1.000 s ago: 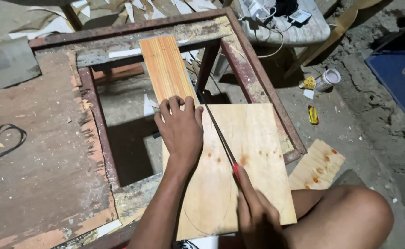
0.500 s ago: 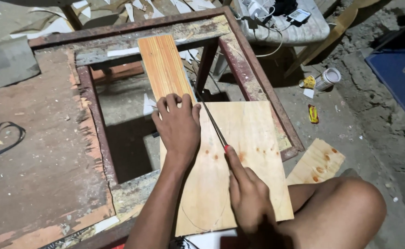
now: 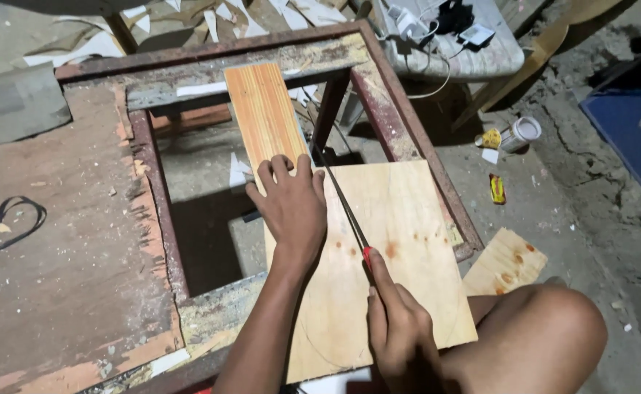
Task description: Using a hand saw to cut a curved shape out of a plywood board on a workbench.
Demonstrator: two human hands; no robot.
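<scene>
because the left hand (image 3: 291, 208) lies flat right beside the saw blade (image 3: 339, 201), the plainest risk, as i judge it, is the blade jumping out of its cut and running across the fingers (image 3: 285, 169) nearest it; a stroke pushed too hard or at a slant could cause that. the plywood sheet (image 3: 379, 270) bridges an open rusty frame (image 3: 401, 138) with a gap below, just left of the left hand, so weak pressure could let the sheet shift or chatter and pull the cut off the faint pencil curve drawn near the right wrist. the bare knee (image 3: 539, 335) sits close to the right of the sheet's near edge, so a slip of the board toward the person could meet it.

the left hand is spread, palm down, fingers apart and pressing on the far left part of the plywood sheet, fingertips touching the end of a narrow striped plank (image 3: 262, 117) that runs away from it. the right hand (image 3: 397, 328) is closed around the red handle of the saw, 1 finger stretched along it toward the blade; the thin dark blade runs from this hand up and away, passing just right of the left hand's fingers. i cannot tell how deep the blade sits in the wood.

a small plywood offcut (image 3: 506, 259) lies on the ground, right of the right hand.
</scene>
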